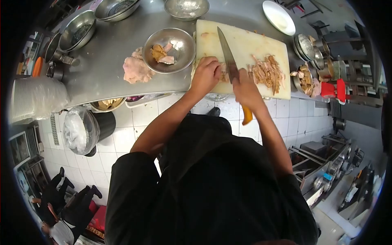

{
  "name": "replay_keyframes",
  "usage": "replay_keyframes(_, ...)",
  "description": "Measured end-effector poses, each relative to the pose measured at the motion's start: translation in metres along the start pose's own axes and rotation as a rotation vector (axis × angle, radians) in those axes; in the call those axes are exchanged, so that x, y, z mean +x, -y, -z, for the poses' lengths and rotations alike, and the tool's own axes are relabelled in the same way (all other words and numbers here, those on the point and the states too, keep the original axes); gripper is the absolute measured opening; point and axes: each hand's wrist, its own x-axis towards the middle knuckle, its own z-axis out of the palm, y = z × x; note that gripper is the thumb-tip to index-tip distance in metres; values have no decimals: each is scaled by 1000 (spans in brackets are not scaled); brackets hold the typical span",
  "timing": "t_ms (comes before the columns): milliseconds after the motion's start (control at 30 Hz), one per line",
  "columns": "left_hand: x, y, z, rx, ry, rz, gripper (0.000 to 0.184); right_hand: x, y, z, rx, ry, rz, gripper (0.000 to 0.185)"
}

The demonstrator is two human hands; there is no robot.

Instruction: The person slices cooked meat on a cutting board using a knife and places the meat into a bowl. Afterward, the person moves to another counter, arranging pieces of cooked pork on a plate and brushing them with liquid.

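White tiled floor (123, 139); steel counter (112, 38)

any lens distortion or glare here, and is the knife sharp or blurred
Head view: strong fisheye, with dark corners and a bowed edge on the steel table; head view: bright highlights inside the metal bowls; head view: knife outline reads clearly.

Wht plate (279, 18) top R, bagged bin (87, 130) on tiled flr (123, 139) L.

1 yellow-handled knife (228, 54) points forward beside heaped, shredded meat (268, 74).
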Motion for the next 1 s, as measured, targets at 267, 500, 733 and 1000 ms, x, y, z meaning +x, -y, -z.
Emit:
replay_keyframes(267, -2, 3, -6, 4, 27, -2, 7, -18, -11, -38, -168, -43, 17, 26)
replay_keyframes(500, 0, 1, -4, 27, 18, -4, 9, 16, 26, 4, 49, 163, -172, 28)
replay_keyframes(733, 4, 5, -1, 18, 32, -7, 10, 24, -34, -49, -256, -161, 162, 28)
replay_keyframes(1000, -1, 3, -6, 13, -26, -28, 8, -24, 27, 4, -25, 192, -194, 27)
